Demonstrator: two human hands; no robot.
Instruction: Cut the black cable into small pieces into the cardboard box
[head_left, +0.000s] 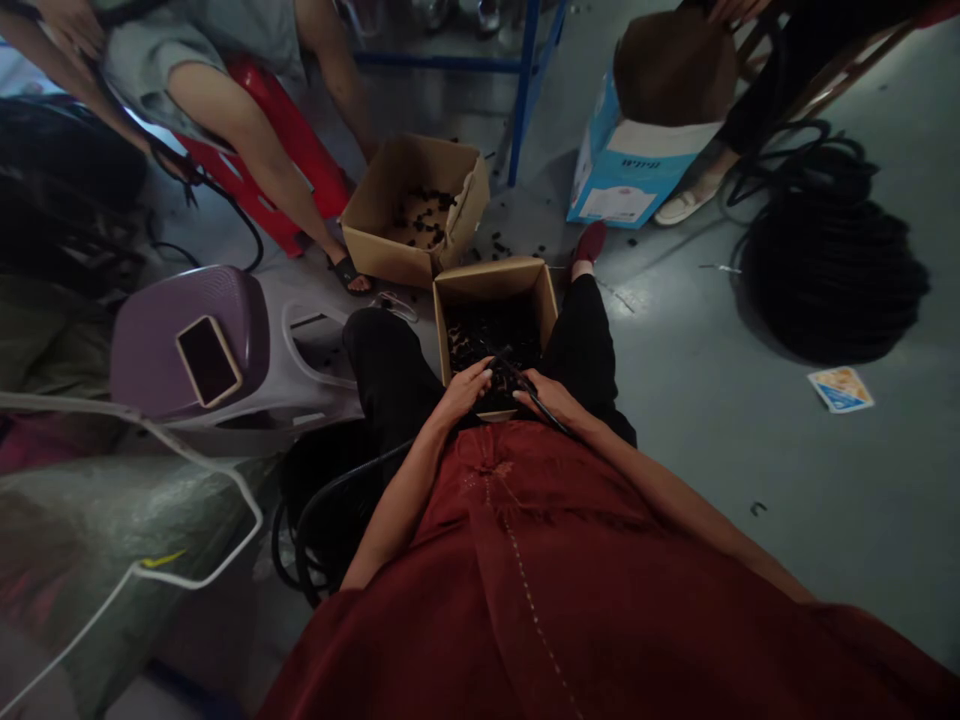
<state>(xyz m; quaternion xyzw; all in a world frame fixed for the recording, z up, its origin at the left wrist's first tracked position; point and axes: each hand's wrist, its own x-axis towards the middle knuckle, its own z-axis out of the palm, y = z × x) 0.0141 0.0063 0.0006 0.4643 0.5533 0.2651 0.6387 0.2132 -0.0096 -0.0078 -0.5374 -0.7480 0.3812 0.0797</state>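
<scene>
Over a cardboard box (442,335) between my knees, both hands are close together. My left hand (466,390) is closed, fingertips pinched at one end of a dark strand. My right hand (553,398) is closed round a black cord (551,418), which runs between the hands and trails back under the right wrist. What exactly sits between the fingertips is too dark and small to make out. Small black pieces (487,325) fill the box below. Another length of black cord (352,482) loops beside my left thigh and passes under my left forearm.
Ahead stands a second cardboard box (390,255) with scattered black bits; a person's hand reaches beside it. A blue-white carton (637,170) and a large black coil (832,270) are at right. On the left, a phone (208,360) lies on a purple stool (142,340).
</scene>
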